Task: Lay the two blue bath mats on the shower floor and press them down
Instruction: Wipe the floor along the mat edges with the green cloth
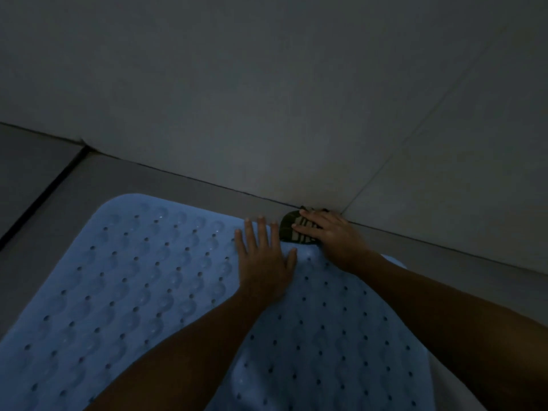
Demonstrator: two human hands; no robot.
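Item: mat (142, 292), blue, one visible. It lay flat on the grey tiled floor (124, 179), filling the near and middle of the view, its rounded far-left corner well short of the wall (267, 99). The surface showed rows of small dark holes and wave-shaped raised bumps. The far-right edge ran close to the joint between floor and wall. Whether a second mat lay under or beside it could not be told.

Item: left hand (264, 259). It lay palm down on the mat near its far edge, fingers straight and slightly apart, thumb spread to the right, gripping nothing. The forearm reached in from the near side, across the mat.

Item: right hand (329, 235). It sat just right of the left hand, at the mat's far edge by the wall joint. Its fingers lay spread over a small dark object (292, 231) with pale stripes; whether they clamped it or only rested on it could not be told. The object touched the mat's far edge.

Lighting: dim; fine detail was lost.
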